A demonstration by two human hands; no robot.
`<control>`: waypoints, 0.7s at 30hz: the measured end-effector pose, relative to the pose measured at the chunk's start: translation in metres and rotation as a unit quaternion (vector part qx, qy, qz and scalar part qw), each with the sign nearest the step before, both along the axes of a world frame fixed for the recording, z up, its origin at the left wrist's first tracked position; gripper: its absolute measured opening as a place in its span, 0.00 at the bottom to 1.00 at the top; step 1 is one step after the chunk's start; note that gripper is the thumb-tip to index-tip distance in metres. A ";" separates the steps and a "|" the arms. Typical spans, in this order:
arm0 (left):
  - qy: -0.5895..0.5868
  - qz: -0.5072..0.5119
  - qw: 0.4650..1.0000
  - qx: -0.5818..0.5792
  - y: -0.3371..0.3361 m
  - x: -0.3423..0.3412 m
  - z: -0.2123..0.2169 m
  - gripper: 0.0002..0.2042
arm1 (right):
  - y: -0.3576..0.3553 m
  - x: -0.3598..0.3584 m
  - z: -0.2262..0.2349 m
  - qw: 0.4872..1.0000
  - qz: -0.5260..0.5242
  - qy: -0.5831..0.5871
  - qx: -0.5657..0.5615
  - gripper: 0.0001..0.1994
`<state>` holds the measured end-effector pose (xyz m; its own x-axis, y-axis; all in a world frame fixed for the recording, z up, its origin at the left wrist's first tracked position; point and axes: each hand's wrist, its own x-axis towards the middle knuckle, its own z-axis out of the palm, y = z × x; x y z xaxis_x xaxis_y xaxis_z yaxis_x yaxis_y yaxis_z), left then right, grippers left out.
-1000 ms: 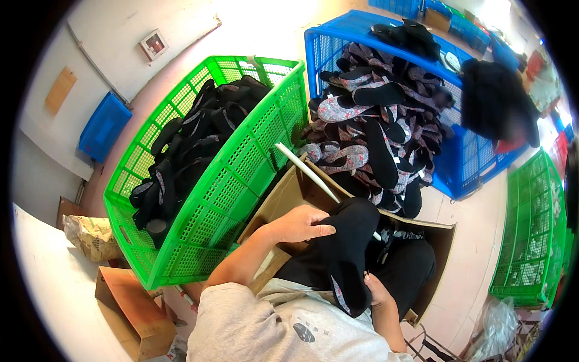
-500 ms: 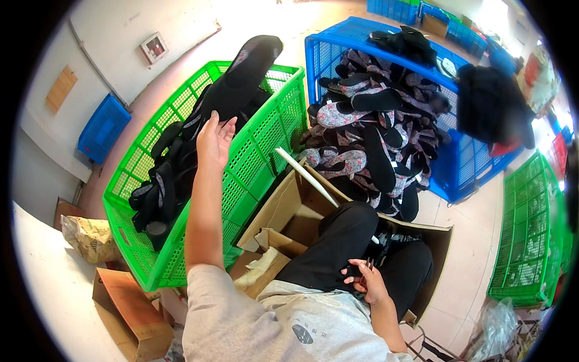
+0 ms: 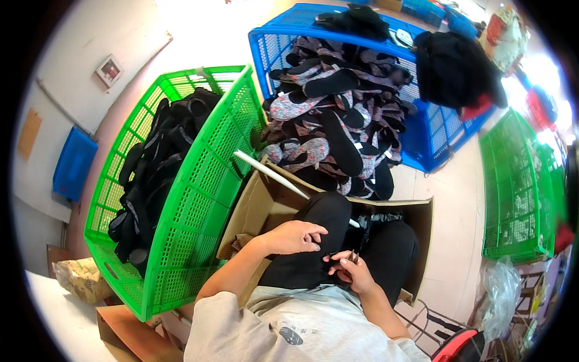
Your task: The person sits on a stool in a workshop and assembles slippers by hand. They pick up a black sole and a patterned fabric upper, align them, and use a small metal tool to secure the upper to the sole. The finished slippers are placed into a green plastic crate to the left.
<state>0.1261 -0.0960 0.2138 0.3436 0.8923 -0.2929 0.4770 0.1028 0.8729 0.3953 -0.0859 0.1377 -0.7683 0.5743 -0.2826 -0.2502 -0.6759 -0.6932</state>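
The slippers in the blue crate lie ahead of both your hands, your left hand a little nearer; one long black sole there runs roughly toward you. Your left is empty, loosely curled over your thigh; your right hand grips a small dark tool. The slippers show pinkish-grey florals and black soles.

Upper garment: pale grey T-shirt, short loose sleeves, dark oval print with small dark characters beside it. Lower garment: black trousers. Forearms bare.
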 end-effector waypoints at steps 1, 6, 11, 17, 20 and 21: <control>-0.007 0.016 1.000 -0.006 0.004 0.003 -0.001 0.20 | 0.000 0.000 -0.003 1.000 0.002 0.006 0.002 0.09; -0.009 0.080 0.997 0.004 0.042 0.007 -0.017 0.15 | 0.001 0.000 -0.001 0.999 0.014 0.038 0.000 0.09; -0.281 0.258 0.920 -0.094 0.112 0.010 -0.069 0.18 | 0.001 0.000 -0.002 0.996 0.053 0.071 0.022 0.10; -0.397 0.388 0.796 -0.240 0.193 0.034 -0.152 0.32 | 0.000 0.005 -0.005 0.993 0.080 0.082 0.006 0.11; -0.447 0.459 0.715 -0.280 0.229 0.040 -0.189 0.34 | 0.001 0.006 -0.003 0.993 0.084 0.086 0.003 0.11; -0.493 0.450 0.701 -0.251 0.237 0.033 -0.199 0.31 | 0.002 0.006 0.000 0.992 0.090 0.083 0.004 0.11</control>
<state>0.1594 0.1410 0.0147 -0.0353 0.7469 -0.6640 -0.7888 0.3872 0.4774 0.4013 -0.0841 0.1374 -0.8940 0.4259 -0.1395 -0.2379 -0.7149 -0.6575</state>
